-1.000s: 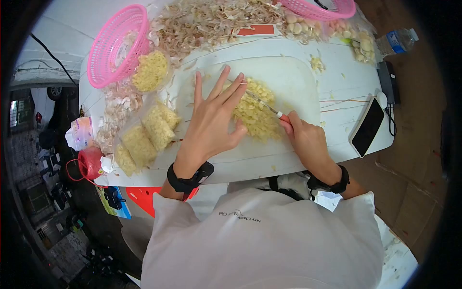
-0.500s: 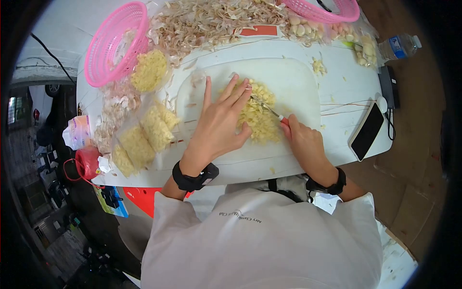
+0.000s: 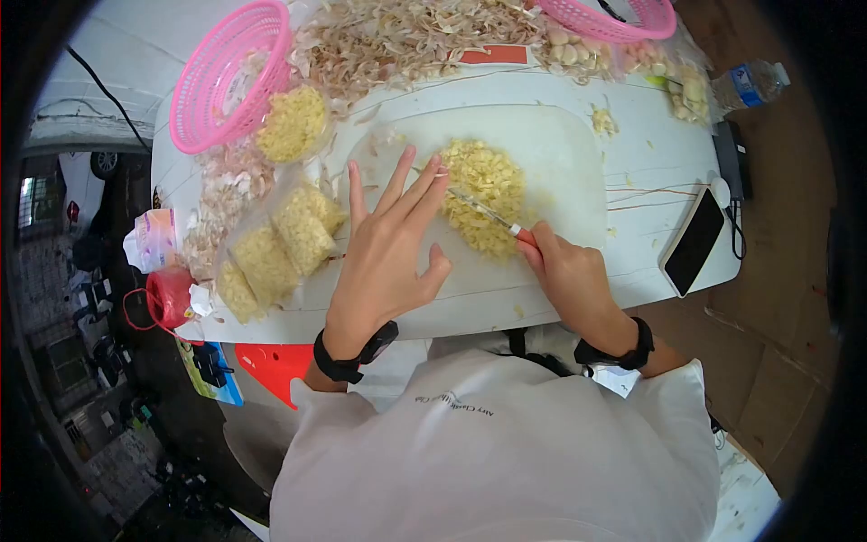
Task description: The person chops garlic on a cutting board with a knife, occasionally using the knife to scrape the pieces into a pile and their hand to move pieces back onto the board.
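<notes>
A pile of chopped garlic (image 3: 486,185) lies on the white cutting board (image 3: 564,172). My right hand (image 3: 567,273) is closed round the red handle of a knife (image 3: 488,213), whose blade rests across the pile, pointing up and left. To the left of the pile is my left hand (image 3: 384,248), fingers spread and the thumb out to the side, holding nothing. Its fingertips are near the left edge of the garlic. A wristband with a dark device sits on each wrist.
Bags of chopped garlic (image 3: 302,226) lie on the left, below a pink basket (image 3: 194,99). Garlic skins (image 3: 388,45) heap along the back, beside bagged peeled cloves (image 3: 573,54). On the right are a phone (image 3: 693,242) and a water bottle (image 3: 750,86).
My left hand has moved left, away from the garlic pile, its fingers spreading wider. The knife in my right hand has shifted slightly down and left across the pile.
</notes>
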